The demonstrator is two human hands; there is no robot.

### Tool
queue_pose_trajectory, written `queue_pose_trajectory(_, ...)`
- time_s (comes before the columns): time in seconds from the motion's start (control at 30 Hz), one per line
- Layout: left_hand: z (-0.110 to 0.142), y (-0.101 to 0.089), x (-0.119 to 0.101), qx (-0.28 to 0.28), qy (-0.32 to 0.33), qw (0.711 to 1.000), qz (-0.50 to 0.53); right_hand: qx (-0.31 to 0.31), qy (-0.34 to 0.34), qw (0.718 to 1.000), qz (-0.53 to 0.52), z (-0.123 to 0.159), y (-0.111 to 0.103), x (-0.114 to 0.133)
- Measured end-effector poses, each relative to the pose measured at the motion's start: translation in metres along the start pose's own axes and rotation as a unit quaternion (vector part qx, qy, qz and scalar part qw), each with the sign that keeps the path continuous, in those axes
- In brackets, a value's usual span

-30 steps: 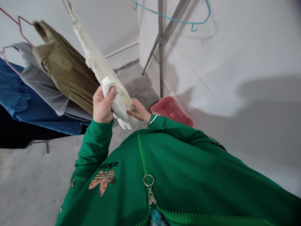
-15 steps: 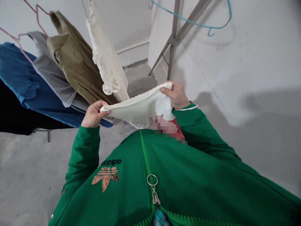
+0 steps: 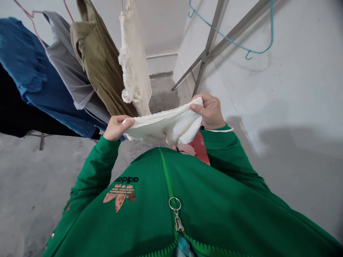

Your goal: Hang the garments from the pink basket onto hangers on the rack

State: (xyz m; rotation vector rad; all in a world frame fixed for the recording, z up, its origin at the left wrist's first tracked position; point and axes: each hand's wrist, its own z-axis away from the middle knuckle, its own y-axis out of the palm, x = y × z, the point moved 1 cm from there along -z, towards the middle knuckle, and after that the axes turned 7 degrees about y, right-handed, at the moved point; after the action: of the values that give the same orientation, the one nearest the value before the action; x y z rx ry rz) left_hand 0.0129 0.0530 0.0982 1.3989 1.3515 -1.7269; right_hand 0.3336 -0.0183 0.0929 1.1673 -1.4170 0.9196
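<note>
White underpants [image 3: 152, 126] stretch between my two hands in front of my green jacket [image 3: 214, 192]. My left hand [image 3: 118, 127] pinches one end of the gathered waistband, thumb on top. The other end is pinched by my right hand [image 3: 209, 110], its thumb lying along the edge. The waistband runs nearly straight, rising slightly to the right, and the fabric hangs loose below it. Just beyond the waistband hangs a cream lace garment [image 3: 134, 60]. Part of a red and pink thing [image 3: 199, 146] shows below the right hand; what it is I cannot tell.
On the left hang an olive garment [image 3: 96, 53], a grey one [image 3: 65, 60], a blue one [image 3: 24, 60] and a black one [image 3: 10, 110]. An unused blue hanger [image 3: 230, 40] hangs at the upper right before a metal rack frame [image 3: 206, 57] and a pale wall [image 3: 302, 89].
The view has shifted, so hanging clothes and hanger appear further right. The underpants' lower part is now more bunched toward the right hand. Both hands keep their hold on the waistband.
</note>
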Motion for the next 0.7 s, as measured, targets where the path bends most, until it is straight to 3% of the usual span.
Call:
queue_pose_trajectory(0.17,-0.006,-0.006,-0.004,0.005,0.054,0.985,-0.163,0.044,0.024,0.998,-0.023,0.000,0.006,0.007)
queue_pose_trajectory(0.33,-0.010,-0.020,-0.003,0.048,0.046,0.985,-0.159,0.062,0.026,0.998,-0.018,-0.003,-0.001,-0.002)
queue_pose_trajectory(0.43,-0.013,-0.024,0.003,0.065,0.070,0.971,-0.218,0.075,0.009,0.997,0.021,-0.002,-0.001,-0.007)
queue_pose_trajectory(0.5,-0.015,-0.025,0.009,0.036,0.091,0.944,-0.314,0.113,-0.007,0.992,0.060,0.003,0.004,-0.010)
queue_pose_trajectory(0.6,-0.014,-0.027,0.022,-0.073,0.086,0.911,-0.396,0.191,-0.020,0.975,0.112,0.011,0.017,-0.017)
queue_pose_trajectory(0.7,-0.008,-0.022,0.038,-0.129,0.029,0.962,-0.238,0.242,0.001,0.956,0.167,0.018,0.030,-0.029)
